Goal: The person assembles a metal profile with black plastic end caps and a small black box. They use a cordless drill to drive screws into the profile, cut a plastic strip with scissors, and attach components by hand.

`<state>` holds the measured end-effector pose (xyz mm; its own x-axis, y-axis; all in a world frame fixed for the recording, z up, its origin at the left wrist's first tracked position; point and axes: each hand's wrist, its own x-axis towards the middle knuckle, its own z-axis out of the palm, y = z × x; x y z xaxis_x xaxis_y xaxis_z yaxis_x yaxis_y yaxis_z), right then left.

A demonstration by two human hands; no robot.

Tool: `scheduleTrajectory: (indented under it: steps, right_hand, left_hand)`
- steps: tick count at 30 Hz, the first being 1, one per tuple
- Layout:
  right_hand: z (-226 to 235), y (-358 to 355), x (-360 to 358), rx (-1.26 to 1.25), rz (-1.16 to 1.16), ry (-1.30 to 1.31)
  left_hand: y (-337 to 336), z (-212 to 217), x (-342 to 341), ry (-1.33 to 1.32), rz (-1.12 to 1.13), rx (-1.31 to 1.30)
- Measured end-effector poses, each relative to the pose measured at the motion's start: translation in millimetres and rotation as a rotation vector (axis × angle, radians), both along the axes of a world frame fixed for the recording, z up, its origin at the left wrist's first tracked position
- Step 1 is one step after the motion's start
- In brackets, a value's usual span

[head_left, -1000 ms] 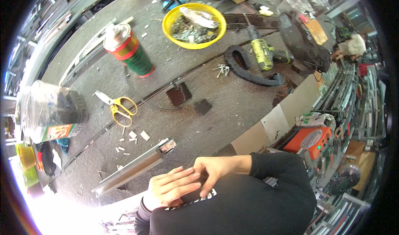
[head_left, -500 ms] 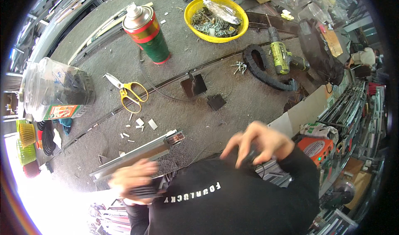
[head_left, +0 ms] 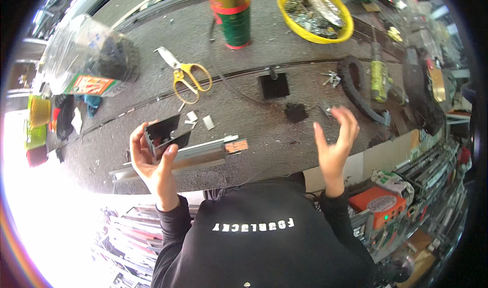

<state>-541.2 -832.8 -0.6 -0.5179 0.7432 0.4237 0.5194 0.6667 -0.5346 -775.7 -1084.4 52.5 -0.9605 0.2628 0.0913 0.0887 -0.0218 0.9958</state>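
Note:
My left hand [head_left: 150, 168] grips a black channel-shaped piece [head_left: 163, 129], thumb on one side and fingers on the other, over the near left of the bench. Below it lies a grey metal profile [head_left: 203, 155] with a copper-coloured end. My right hand [head_left: 336, 148] hovers palm-inward, its thumb and fingers apart and nothing between them. Just beyond its fingertips shows a small grey piece [head_left: 324, 108], too blurred to name. Ahead, between the hands, are a black square piece [head_left: 274, 86] and a smaller flat black piece [head_left: 296, 113].
Yellow-handled scissors [head_left: 185, 79] lie left of a tall green and red can [head_left: 230, 18]. A clear plastic jar [head_left: 89, 59] stands far left. Toward the right are a yellow basket [head_left: 312, 36] of screws, loose screws [head_left: 331, 78], a black cable chain [head_left: 356, 92] and a green drill [head_left: 377, 74].
Both hands have moved forward from close to my body to over the bench. The black piece in my left hand now shows clearly, and the view has shifted.

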Motion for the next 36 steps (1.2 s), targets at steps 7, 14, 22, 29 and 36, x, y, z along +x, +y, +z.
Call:
scheduleTrajectory:
  steps: [7,14,22,29,36]
  right_hand:
    - [6,-82,-56,-0.395,0.625,-0.224]
    - [34,-38,-51,-1.217,0.660,-0.121]
    - [44,-9,-56,-1.327,0.711,-0.058]
    - [46,-21,-48,-1.195,0.568,0.175]
    - [61,-28,-47,-0.990,0.789,0.107]
  left_hand:
    - [8,3,8,-0.144,-0.241,0.112]
    - [32,2,5,0.121,-0.835,-0.060]
    - [45,-3,6,0.318,-0.948,-0.236]
    - [46,-10,8,0.433,-0.934,-0.364]
    - [45,-15,10,0.462,-0.933,-0.336]
